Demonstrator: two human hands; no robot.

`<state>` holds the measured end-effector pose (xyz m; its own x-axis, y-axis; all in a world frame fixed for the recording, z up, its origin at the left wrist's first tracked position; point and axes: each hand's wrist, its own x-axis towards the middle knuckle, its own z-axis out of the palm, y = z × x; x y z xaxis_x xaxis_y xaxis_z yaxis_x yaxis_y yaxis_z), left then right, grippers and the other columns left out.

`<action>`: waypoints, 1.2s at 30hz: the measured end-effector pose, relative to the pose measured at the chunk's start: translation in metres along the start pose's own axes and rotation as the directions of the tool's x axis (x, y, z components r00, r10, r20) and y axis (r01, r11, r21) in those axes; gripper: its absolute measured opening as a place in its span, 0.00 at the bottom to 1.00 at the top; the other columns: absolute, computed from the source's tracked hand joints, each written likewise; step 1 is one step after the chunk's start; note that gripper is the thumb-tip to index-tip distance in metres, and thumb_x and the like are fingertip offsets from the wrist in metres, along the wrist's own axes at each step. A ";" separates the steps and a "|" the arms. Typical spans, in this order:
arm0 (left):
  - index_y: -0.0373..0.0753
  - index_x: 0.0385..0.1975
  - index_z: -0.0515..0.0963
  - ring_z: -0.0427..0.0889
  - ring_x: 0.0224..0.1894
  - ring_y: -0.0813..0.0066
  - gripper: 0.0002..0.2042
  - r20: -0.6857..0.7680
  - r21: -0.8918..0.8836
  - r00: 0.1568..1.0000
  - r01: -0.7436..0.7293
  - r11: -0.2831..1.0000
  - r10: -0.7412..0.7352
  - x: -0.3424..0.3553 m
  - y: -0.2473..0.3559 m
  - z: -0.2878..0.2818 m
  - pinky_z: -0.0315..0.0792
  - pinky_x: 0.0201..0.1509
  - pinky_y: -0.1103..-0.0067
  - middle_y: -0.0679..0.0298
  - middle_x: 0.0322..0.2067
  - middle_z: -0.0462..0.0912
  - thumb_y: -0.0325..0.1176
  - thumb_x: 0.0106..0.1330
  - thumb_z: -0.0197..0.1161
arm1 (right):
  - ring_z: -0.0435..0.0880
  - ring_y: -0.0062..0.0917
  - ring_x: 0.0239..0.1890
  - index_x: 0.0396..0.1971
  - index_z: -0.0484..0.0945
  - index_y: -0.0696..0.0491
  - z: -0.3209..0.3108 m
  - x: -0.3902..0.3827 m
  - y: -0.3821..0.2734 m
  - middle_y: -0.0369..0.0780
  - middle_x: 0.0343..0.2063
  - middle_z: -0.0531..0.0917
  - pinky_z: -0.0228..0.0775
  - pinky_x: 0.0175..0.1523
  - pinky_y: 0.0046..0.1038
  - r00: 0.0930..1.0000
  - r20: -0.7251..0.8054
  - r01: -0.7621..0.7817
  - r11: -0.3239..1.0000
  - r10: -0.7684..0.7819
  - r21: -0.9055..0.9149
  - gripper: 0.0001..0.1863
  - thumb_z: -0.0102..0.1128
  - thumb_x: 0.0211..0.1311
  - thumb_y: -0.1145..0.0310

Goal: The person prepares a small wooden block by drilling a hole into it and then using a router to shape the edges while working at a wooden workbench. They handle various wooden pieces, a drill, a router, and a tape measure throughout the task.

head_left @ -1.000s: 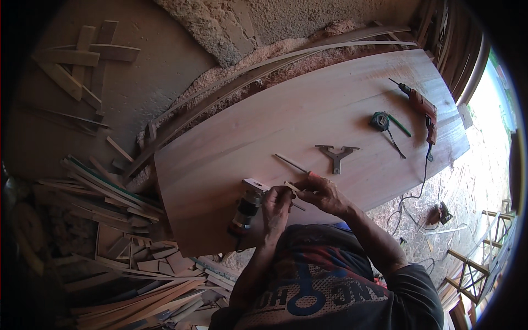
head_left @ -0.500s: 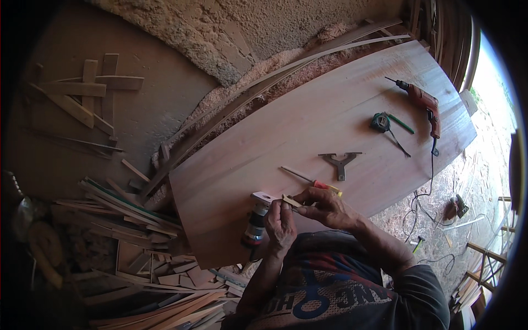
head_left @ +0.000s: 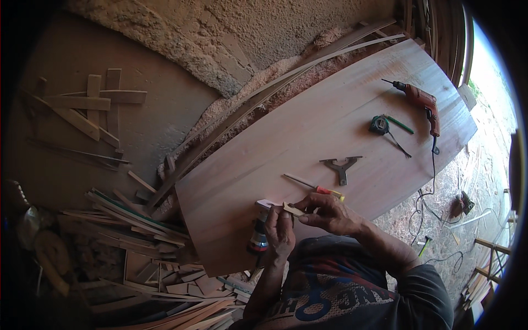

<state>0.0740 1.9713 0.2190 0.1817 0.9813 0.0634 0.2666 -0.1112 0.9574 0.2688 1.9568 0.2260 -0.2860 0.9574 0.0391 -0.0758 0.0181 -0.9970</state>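
Between my two hands is a small pale piece, apparently wood (head_left: 292,209). The fingers of my right hand (head_left: 331,213) pinch its right end, while my left hand (head_left: 280,230) grips the other end with bent fingers. Beside my left hand is a cylindrical power tool (head_left: 259,234), partly hidden, with a flat whitish plate (head_left: 268,203) with a hole at its end. A screwdriver (head_left: 314,186) with a red and yellow handle lies just beyond my right hand. Farther off rests a dark Y-shaped bracket (head_left: 342,169). Everything sits on a broad wooden panel (head_left: 247,170).
Farther right on the panel are a tape measure (head_left: 379,125), a green pencil (head_left: 400,124) and a corded red drill (head_left: 421,100). Long wood strips (head_left: 236,113) run along its far edge. Offcuts (head_left: 181,283) are heaped at the left; the drill's cord (head_left: 433,170) drops to the floor.
The small piece has been turned in my fingers, so more of its pale face shows. The whole view has shifted slightly; the tools lie as before.
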 end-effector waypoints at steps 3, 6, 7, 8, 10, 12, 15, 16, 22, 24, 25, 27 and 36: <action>0.35 0.37 0.74 0.69 0.27 0.84 0.09 -0.033 0.013 0.992 -0.120 0.993 0.121 0.002 0.004 0.004 0.65 0.28 0.81 0.65 0.27 0.74 0.34 0.76 0.51 | 0.82 0.22 0.45 0.49 0.79 0.56 0.002 0.001 -0.001 0.39 0.42 0.84 0.73 0.49 0.27 0.999 0.016 -0.029 0.995 0.028 0.098 0.18 0.64 0.68 0.60; 0.35 0.38 0.72 0.67 0.27 0.79 0.03 -0.029 -0.002 0.987 -0.158 0.987 0.158 0.001 -0.003 0.001 0.65 0.31 0.78 0.66 0.25 0.72 0.27 0.73 0.54 | 0.81 0.22 0.46 0.49 0.79 0.56 0.001 0.001 -0.010 0.39 0.42 0.84 0.73 0.51 0.27 0.994 0.028 -0.106 0.982 0.103 0.158 0.17 0.65 0.68 0.60; 0.35 0.37 0.72 0.68 0.27 0.77 0.02 -0.017 0.066 0.979 -0.200 0.978 0.201 0.001 0.001 -0.001 0.67 0.32 0.77 0.63 0.26 0.73 0.26 0.72 0.55 | 0.81 0.21 0.46 0.49 0.79 0.57 0.001 0.001 -0.013 0.39 0.43 0.84 0.73 0.52 0.27 0.991 0.032 -0.131 0.978 0.128 0.165 0.17 0.64 0.68 0.61; 0.35 0.37 0.72 0.70 0.27 0.74 0.01 -0.002 0.130 0.970 -0.241 0.962 0.243 0.002 0.006 -0.002 0.68 0.32 0.75 0.61 0.26 0.74 0.24 0.70 0.56 | 0.81 0.21 0.46 0.49 0.79 0.57 0.000 0.000 -0.012 0.39 0.43 0.84 0.73 0.52 0.27 0.992 0.035 -0.124 0.980 0.120 0.157 0.17 0.65 0.68 0.61; 0.35 0.36 0.71 0.72 0.26 0.67 0.01 0.033 0.267 0.949 -0.312 0.912 0.315 0.002 0.014 -0.005 0.70 0.33 0.72 0.58 0.27 0.74 0.22 0.69 0.56 | 0.82 0.22 0.46 0.49 0.78 0.57 0.000 -0.001 -0.012 0.40 0.43 0.84 0.73 0.52 0.27 0.994 0.041 -0.109 0.984 0.104 0.142 0.18 0.65 0.68 0.61; 0.35 0.36 0.71 0.74 0.27 0.62 0.03 0.048 0.343 0.929 -0.360 0.868 0.367 0.001 0.016 -0.006 0.70 0.33 0.70 0.55 0.27 0.75 0.21 0.67 0.57 | 0.82 0.22 0.46 0.50 0.78 0.57 -0.001 -0.002 -0.013 0.40 0.43 0.84 0.73 0.52 0.28 0.994 0.058 -0.097 0.982 0.089 0.160 0.18 0.65 0.67 0.61; 0.35 0.36 0.71 0.76 0.28 0.57 0.04 0.045 0.366 0.922 -0.374 0.852 0.385 -0.002 0.009 -0.008 0.71 0.33 0.69 0.54 0.28 0.76 0.20 0.66 0.58 | 0.81 0.22 0.47 0.50 0.78 0.57 0.000 -0.001 -0.009 0.41 0.44 0.84 0.73 0.52 0.28 0.994 0.075 -0.087 0.979 0.074 0.184 0.18 0.65 0.67 0.62; 0.35 0.37 0.72 0.76 0.28 0.58 0.04 0.053 0.377 0.929 -0.358 0.855 0.366 -0.005 0.002 -0.012 0.71 0.33 0.69 0.54 0.29 0.76 0.20 0.65 0.58 | 0.81 0.22 0.48 0.50 0.78 0.57 0.001 -0.001 -0.008 0.41 0.44 0.84 0.72 0.53 0.29 0.994 0.077 -0.085 0.978 0.071 0.190 0.18 0.65 0.67 0.62; 0.35 0.40 0.72 0.76 0.27 0.62 0.06 0.122 0.428 0.907 -0.415 0.803 0.404 -0.002 0.012 -0.017 0.71 0.33 0.71 0.57 0.28 0.74 0.21 0.66 0.59 | 0.80 0.21 0.47 0.50 0.78 0.57 0.001 -0.004 -0.008 0.39 0.42 0.84 0.70 0.53 0.28 0.998 0.043 -0.051 0.984 0.044 0.171 0.19 0.67 0.65 0.62; 0.36 0.40 0.71 0.75 0.27 0.70 0.04 0.061 0.302 0.942 -0.333 0.893 0.330 0.000 0.012 -0.015 0.70 0.32 0.74 0.61 0.29 0.74 0.24 0.69 0.57 | 0.81 0.22 0.45 0.49 0.78 0.57 0.000 -0.002 -0.014 0.39 0.41 0.84 0.71 0.51 0.28 0.997 0.025 -0.079 0.977 0.076 0.196 0.19 0.68 0.64 0.62; 0.37 0.40 0.71 0.74 0.28 0.74 0.02 0.019 0.179 0.964 -0.263 0.948 0.264 0.001 0.010 -0.010 0.70 0.31 0.76 0.64 0.30 0.75 0.27 0.72 0.55 | 0.81 0.22 0.44 0.49 0.78 0.56 0.000 -0.001 -0.017 0.39 0.40 0.84 0.72 0.50 0.29 0.996 0.016 -0.094 0.973 0.093 0.209 0.19 0.68 0.64 0.61; 0.38 0.41 0.71 0.71 0.27 0.81 0.05 0.000 -0.122 0.998 -0.070 0.990 0.070 0.003 0.010 -0.003 0.68 0.30 0.79 0.68 0.29 0.73 0.33 0.76 0.52 | 0.82 0.26 0.42 0.48 0.78 0.56 -0.001 0.006 -0.031 0.41 0.39 0.83 0.73 0.48 0.30 0.996 -0.036 -0.085 0.996 0.085 0.002 0.19 0.69 0.63 0.61; 0.33 0.52 0.72 0.75 0.36 0.81 0.22 -0.162 -0.337 0.986 -0.086 0.938 0.032 0.039 0.034 0.000 0.69 0.38 0.82 0.64 0.36 0.76 0.49 0.79 0.45 | 0.81 0.33 0.41 0.55 0.76 0.57 0.014 0.063 -0.049 0.43 0.37 0.78 0.75 0.41 0.32 0.942 -0.095 0.292 0.923 -0.323 -0.249 0.23 0.68 0.62 0.66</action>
<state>0.0898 2.0063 0.2541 0.0346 0.9897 0.1387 -0.0844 -0.1353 0.9872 0.2409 2.0125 0.2778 -0.1546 0.9230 0.3525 0.0847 0.3679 -0.9260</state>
